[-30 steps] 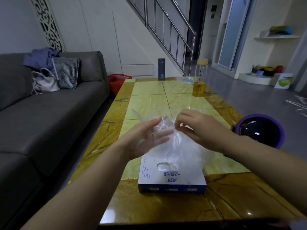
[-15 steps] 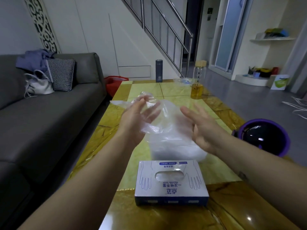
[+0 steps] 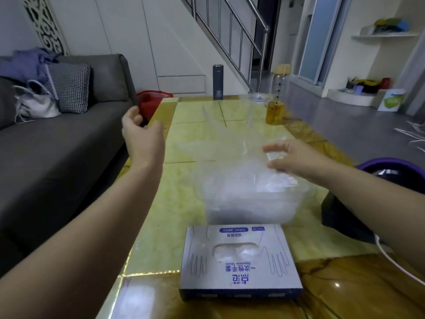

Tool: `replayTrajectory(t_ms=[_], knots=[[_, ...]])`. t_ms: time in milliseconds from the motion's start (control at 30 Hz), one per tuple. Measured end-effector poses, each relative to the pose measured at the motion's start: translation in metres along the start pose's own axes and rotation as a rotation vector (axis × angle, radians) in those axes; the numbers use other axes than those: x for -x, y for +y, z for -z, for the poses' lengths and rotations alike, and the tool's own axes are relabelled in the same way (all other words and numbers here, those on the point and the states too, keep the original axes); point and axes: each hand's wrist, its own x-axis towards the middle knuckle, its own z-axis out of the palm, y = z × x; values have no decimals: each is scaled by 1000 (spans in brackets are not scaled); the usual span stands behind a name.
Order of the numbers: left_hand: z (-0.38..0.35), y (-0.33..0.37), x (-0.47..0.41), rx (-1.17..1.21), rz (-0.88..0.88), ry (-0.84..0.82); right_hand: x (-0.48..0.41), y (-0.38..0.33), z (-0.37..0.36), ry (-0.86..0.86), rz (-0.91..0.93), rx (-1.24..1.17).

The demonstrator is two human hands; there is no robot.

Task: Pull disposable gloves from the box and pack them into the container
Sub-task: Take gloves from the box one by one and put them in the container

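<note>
Biggest thing on my feed is the grey sofa [image 3: 57, 162] along the left, then the yellow-tiled desk [image 3: 181, 203]. Near the front edge sits the glove box [image 3: 239, 263], flat, oval slot facing up. Just behind it is the clear container [image 3: 250, 203], with see-through plastic already inside. A loose glove [image 3: 232, 139] hangs in the air above the container, blurry and hard to trace. My left hand [image 3: 143, 140] is up over the desk's left edge with its fingers loosely curled, and I can't tell if it's pinching anything. My right hand [image 3: 299, 158] is open, fingers out fairly straight, tips touching the glove film above the container's right side.
</note>
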Motion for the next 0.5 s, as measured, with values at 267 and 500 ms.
replayTrajectory(t_ms=[267, 500], knots=[[-73, 2, 31, -1274, -623, -1252, -22, 12, -15, -131, -13, 500], [-96, -47, 32, -1624, -373, -1441, -26, 13, -27, -214, 6, 1121]])
